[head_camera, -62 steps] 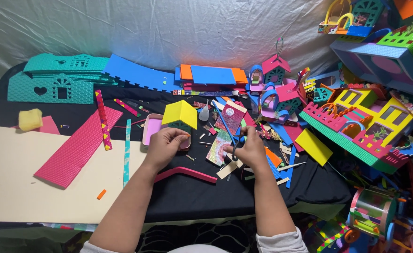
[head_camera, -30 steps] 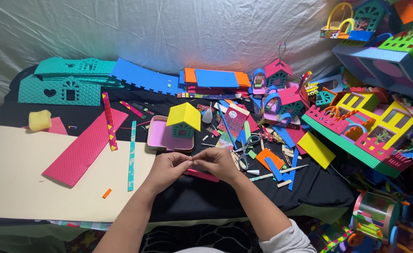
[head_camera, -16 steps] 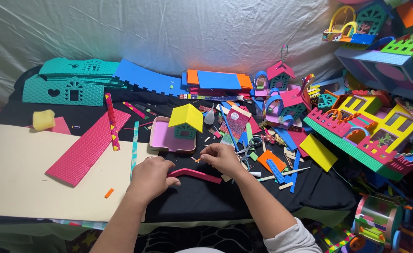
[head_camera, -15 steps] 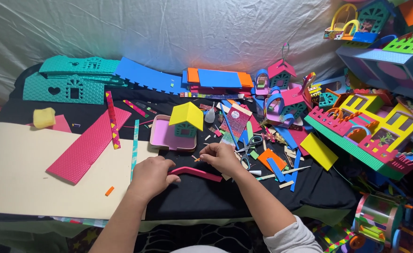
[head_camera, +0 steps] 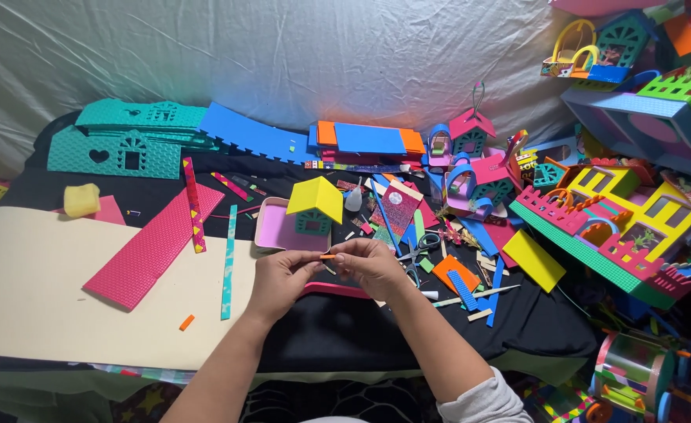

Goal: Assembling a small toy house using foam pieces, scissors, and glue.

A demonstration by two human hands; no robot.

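Above the black cloth (head_camera: 439, 345), left hand (head_camera: 279, 278) and right hand (head_camera: 373, 266) together pinch a small orange strip (head_camera: 327, 257), unattached, just before the unfinished yellow-roofed house (head_camera: 314, 207).

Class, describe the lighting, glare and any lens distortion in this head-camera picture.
Head view: bright glare on the white backdrop sheet; table edges bow, a wide-angle effect; both hands, left hand and right hand, sharp and evenly lit.
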